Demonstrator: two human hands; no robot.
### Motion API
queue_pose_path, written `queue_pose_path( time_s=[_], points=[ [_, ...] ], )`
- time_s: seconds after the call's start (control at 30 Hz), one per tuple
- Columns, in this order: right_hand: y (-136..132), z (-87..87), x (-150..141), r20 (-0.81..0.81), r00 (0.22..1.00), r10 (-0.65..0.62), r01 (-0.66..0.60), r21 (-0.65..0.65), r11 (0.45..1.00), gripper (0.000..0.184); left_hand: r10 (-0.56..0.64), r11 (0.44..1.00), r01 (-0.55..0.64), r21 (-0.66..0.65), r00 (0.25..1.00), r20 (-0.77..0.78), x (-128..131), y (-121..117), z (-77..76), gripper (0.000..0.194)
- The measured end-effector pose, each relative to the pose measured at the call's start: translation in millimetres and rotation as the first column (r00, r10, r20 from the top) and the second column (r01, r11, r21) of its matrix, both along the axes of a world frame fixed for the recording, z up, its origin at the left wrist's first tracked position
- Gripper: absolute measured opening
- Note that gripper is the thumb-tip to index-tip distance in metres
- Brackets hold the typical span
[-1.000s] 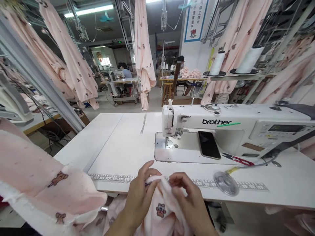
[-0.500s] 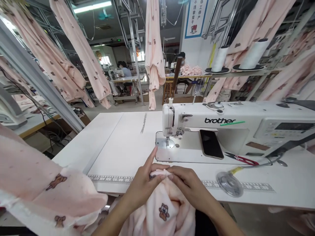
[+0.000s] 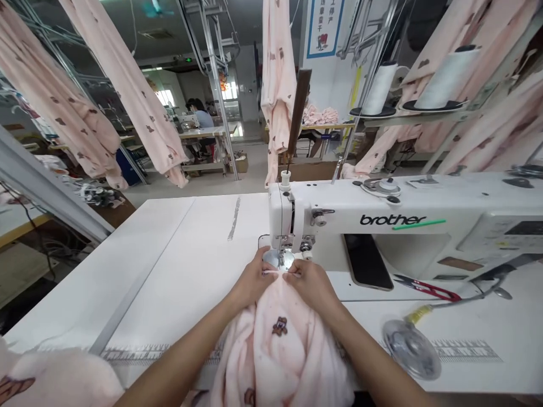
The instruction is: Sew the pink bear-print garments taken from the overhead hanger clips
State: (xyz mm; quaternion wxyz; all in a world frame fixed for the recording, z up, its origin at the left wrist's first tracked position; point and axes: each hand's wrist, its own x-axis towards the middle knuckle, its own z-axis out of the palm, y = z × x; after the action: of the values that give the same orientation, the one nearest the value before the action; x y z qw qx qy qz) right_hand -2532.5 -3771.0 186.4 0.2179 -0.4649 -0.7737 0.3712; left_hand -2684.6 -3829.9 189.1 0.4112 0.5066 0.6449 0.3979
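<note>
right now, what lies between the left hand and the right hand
The head view shows pink fabric between the left hand and right hand, its far edge pinched by both.

Pink fabric [image 3: 292,356] now near presser foot [image 3: 281,260]

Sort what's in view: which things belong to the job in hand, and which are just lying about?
Seemingly in use:
Left hand and right hand, pinching pink fabric
White sewing machine, directly ahead of the fabric

Seemingly just lying about:
Black phone
Red-handled snips
Clear round object
</note>
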Motion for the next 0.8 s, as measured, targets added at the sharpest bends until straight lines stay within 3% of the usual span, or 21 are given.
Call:
queue_pose_path(
  time_s=[0.17, 0.4, 0.67, 0.8],
  points=[
    [15, -3.7, -9, 0.12, 0.993, 0.004, -0.002, -0.012, 1.0, 0.009, 0.034, 0.999, -0.031, 0.025, 0.987, -0.158, -7, 14, -3.0, 0.06],
    [26, -3.6, -4, 0.191, 0.979, -0.071, 0.076, -0.017, 0.997, 0.005, 0.025, 0.998, -0.035, -0.046, 0.977, -0.21, -4, 29, -0.5, 0.049],
    [27, -8.1, -4, 0.164, 0.976, -0.142, 0.135, 0.053, 0.989, 0.012, 0.08, 0.997, -0.079, 0.013, 0.961, -0.264, 3, 35, -0.5, 0.018],
    [26, -12.4, -5, 0.14, 0.977, -0.16, 0.148, 0.091, 0.985, 0.013, 0.061, 0.998, -0.057, 0.023, 0.958, -0.28, 2, 37, -0.1, 0.033]
  ],
)
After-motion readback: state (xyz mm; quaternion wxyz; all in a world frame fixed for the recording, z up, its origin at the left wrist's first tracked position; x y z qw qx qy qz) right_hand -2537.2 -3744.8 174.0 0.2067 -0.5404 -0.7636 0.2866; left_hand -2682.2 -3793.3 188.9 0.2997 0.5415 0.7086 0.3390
